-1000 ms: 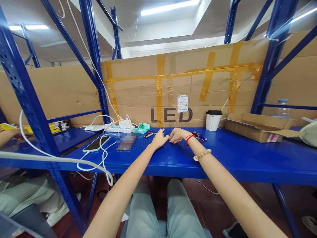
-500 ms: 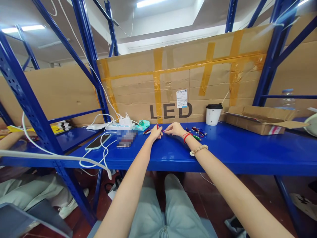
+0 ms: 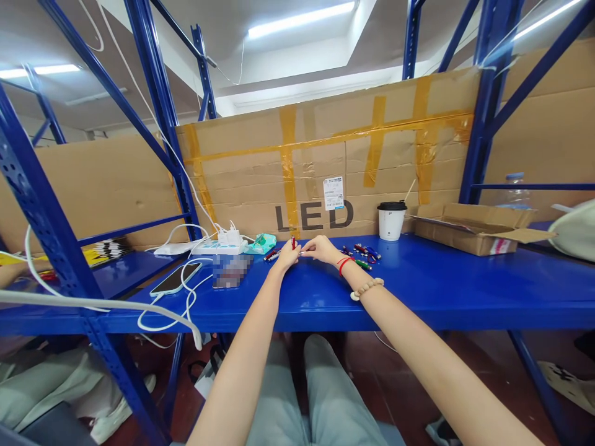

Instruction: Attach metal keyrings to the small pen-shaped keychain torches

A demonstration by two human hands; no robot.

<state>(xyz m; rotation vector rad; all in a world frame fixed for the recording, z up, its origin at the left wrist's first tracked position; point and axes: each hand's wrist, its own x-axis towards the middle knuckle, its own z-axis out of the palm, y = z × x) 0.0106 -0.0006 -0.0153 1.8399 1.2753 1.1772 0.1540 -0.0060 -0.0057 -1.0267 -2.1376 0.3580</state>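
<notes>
My left hand (image 3: 288,256) is closed around a red pen (image 3: 292,241), whose upper end sticks out above the fingers. Beside it, my right hand (image 3: 321,249) pinches a small thin piece at the left hand's fingers; its kind is too small to tell. Both hands are just above the blue tabletop (image 3: 316,297). Several coloured pens (image 3: 363,253) lie in a loose pile to the right of my right hand, one of them green. A few more pens (image 3: 272,254) lie just left of my left hand.
Left of the hands are a green packet (image 3: 261,243), a white power strip (image 3: 218,246) with cables, and a phone (image 3: 175,279). A lidded paper cup (image 3: 391,224) and an open cardboard box (image 3: 474,235) stand at the right. A large cardboard panel (image 3: 242,179) closes the back.
The view has tilted up and shifted slightly right. My right fingertips have come closer to my left hand, and the thin piece now meets the left fingers. The left hand still holds the red pen.
</notes>
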